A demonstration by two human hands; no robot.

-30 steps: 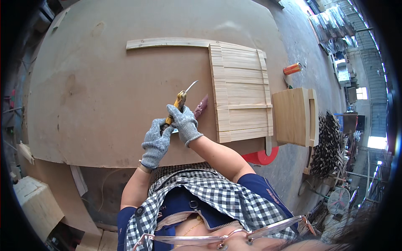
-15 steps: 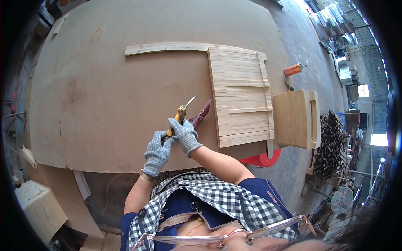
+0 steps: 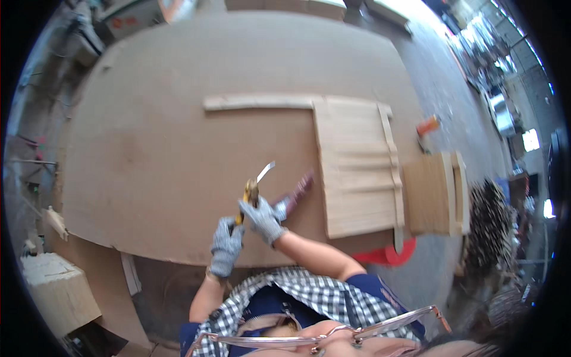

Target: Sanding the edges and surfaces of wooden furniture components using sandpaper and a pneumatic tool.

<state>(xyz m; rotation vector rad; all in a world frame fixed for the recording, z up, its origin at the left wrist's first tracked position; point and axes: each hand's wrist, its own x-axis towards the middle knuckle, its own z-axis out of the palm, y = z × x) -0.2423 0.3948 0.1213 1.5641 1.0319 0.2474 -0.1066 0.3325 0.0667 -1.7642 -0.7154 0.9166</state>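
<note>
Both my hands wear grey knit gloves and meet at a yellow-and-black handled knife point(image 3: 252, 191) with a thin, bright blade angled up and to the right. My left hand point(image 3: 226, 245) closes round the lower end of the handle. Higher up, my right hand point(image 3: 262, 219) wraps the handle just below the blade. Beyond the right hand a dark red, tapered bottle or tube point(image 3: 299, 193) lies on the table; its kind is blurred. To its right sits a flat stack of pale wooden slats point(image 3: 357, 178), with cross strips along its right side.
A long wooden strip point(image 3: 259, 102) runs left from the slats' far corner across the brown tabletop point(image 3: 148, 166). On the right are an orange can point(image 3: 427, 125), a wooden stool-like block point(image 3: 427, 193) and a red round object point(image 3: 397, 253) below the edge. A wooden block point(image 3: 59, 294) stands lower left.
The whole view has shifted, so the table and slats appear lower and further right. Against the table, my hands and knife have moved slightly left; more of the blade shows.
</note>
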